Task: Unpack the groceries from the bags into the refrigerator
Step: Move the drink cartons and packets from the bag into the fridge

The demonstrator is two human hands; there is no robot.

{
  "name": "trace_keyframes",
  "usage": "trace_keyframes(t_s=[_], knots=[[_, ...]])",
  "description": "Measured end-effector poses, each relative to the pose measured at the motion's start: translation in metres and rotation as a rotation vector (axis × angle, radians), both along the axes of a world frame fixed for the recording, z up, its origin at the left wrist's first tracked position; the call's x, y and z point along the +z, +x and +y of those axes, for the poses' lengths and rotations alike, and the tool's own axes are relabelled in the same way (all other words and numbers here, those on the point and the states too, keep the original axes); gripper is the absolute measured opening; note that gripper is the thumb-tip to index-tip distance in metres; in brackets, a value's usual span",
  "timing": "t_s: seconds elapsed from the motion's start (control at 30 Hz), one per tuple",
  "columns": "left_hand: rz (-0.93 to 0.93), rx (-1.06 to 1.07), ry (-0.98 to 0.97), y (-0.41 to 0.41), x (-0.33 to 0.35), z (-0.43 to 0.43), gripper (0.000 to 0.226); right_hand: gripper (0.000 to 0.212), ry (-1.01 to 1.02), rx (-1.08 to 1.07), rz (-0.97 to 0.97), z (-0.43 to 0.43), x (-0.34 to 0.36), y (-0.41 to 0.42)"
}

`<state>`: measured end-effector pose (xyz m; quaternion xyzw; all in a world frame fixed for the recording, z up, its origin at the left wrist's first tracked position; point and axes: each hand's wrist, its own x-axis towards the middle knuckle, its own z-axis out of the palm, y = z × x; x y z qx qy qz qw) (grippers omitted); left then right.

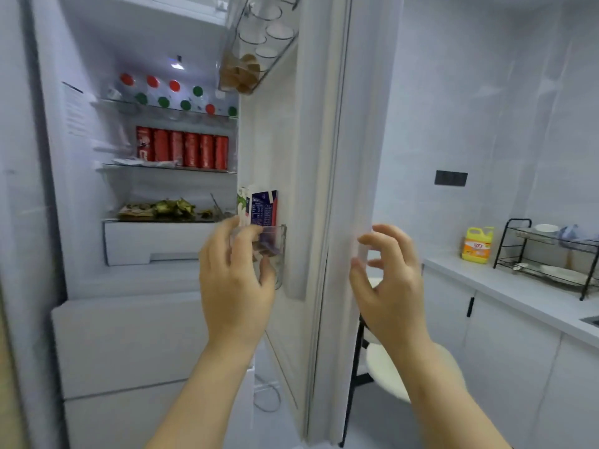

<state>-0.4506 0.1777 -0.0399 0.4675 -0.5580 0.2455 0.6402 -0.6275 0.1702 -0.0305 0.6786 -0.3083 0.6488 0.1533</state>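
Carton (264, 207) | lower half hidden behind left hand (236, 286) | right hand (392, 286) blurred

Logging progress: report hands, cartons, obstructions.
Left hand at door bin, grip unclear. Right hand open, empty. Blue carton upright in bin. Nothing in the way.

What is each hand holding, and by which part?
The right hand holds nothing, near the door edge. The left hand curls at the near end of the clear door bin, by the cartons; whether it grips bin or carton cannot be told.
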Motion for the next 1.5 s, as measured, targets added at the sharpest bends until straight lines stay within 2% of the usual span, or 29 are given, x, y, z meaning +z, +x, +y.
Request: trace_keyframes(t_s=[0.17,0.37,0.47,0.6,0.77,0.97,1.07,1.27,1.37,1.5], knots=[[-0.03,0.026,-0.045,0.018,0.002,0.025,0.033,0.028,-0.011,0.264,-0.053,0.01,0.001,0.037],[-0.056,-0.022,0.029,0.042,0.0,0.05,0.035,0.035,0.051,0.392,0.094,0.009,-0.005,0.085],[0.002,0.021,0.066,0.063,-0.001,0.054,0.041,0.035,0.116,0.417,0.197,0.006,-0.009,0.114],[0.028,0.149,0.104,0.098,-0.006,0.054,0.054,0.038,0.247,0.435,0.305,-0.003,-0.016,0.153],[0.112,0.252,0.179,0.143,-0.013,0.048,0.052,0.043,0.276,0.408,0.382,-0.018,-0.022,0.204],[0.367,0.136,0.165,0.198,-0.017,0.028,0.053,0.037,0.246,0.358,0.434,-0.044,-0.029,0.268],[0.448,0.094,0.143,0.231,-0.015,0.014,0.045,0.033,0.244,0.371,0.449,-0.059,-0.029,0.3],[0.506,0.105,0.114,0.298,-0.016,-0.03,0.04,0.026,0.229,0.386,0.463,-0.097,-0.029,0.363],[0.482,0.108,0.143,0.332,-0.019,-0.053,0.036,0.025,0.22,0.359,0.465,-0.117,-0.03,0.394],[0.479,0.11,0.222,0.372,-0.021,-0.082,0.042,0.025,0.241,0.308,0.483,-0.141,-0.032,0.431]])
